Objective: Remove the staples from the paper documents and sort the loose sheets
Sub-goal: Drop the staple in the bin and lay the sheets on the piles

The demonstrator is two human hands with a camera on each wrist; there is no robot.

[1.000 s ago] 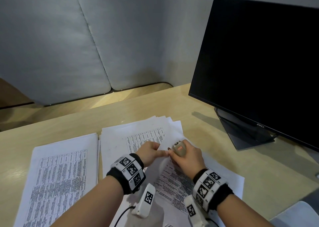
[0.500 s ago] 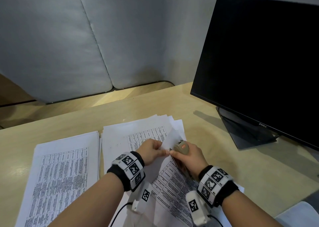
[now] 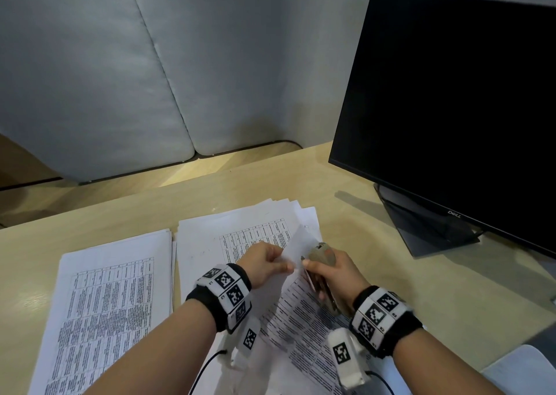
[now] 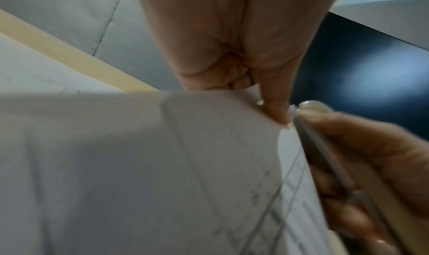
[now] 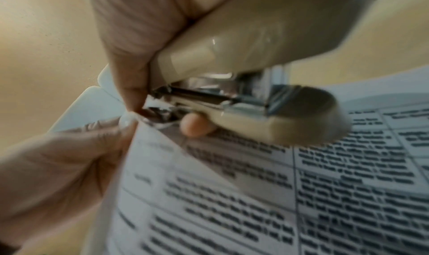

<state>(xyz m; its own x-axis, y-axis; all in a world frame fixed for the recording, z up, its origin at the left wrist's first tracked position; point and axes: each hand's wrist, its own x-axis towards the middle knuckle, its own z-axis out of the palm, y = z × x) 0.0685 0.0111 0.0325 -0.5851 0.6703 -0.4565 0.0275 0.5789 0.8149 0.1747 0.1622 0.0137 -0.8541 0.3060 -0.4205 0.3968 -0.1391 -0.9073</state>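
My left hand (image 3: pixel 284 267) pinches the top corner of a printed document (image 3: pixel 301 313) and holds it raised off the desk. My right hand (image 3: pixel 310 267) grips a beige stapler (image 3: pixel 322 255), whose metal tip meets that same corner. In the right wrist view the stapler (image 5: pixel 255 47) has its metal tip against the document (image 5: pixel 278 194) corner, right beside the left hand (image 5: pixel 58 167). In the left wrist view, blurred, the left fingers (image 4: pixel 274 110) pinch the sheet (image 4: pixel 139 167). The staple itself cannot be made out.
A fanned pile of sheets (image 3: pixel 240 229) lies under the hands, and a second pile (image 3: pixel 105 289) lies to its left. A black monitor (image 3: pixel 451 109) on its stand (image 3: pixel 427 229) fills the right. Grey padded panels back the wooden desk (image 3: pixel 391 289). A white object (image 3: pixel 526 370) sits bottom right.
Both hands have lifted the document's corner off the pile, so the sheet now stands up between them. The stapler has tilted, its tip staying at the corner.
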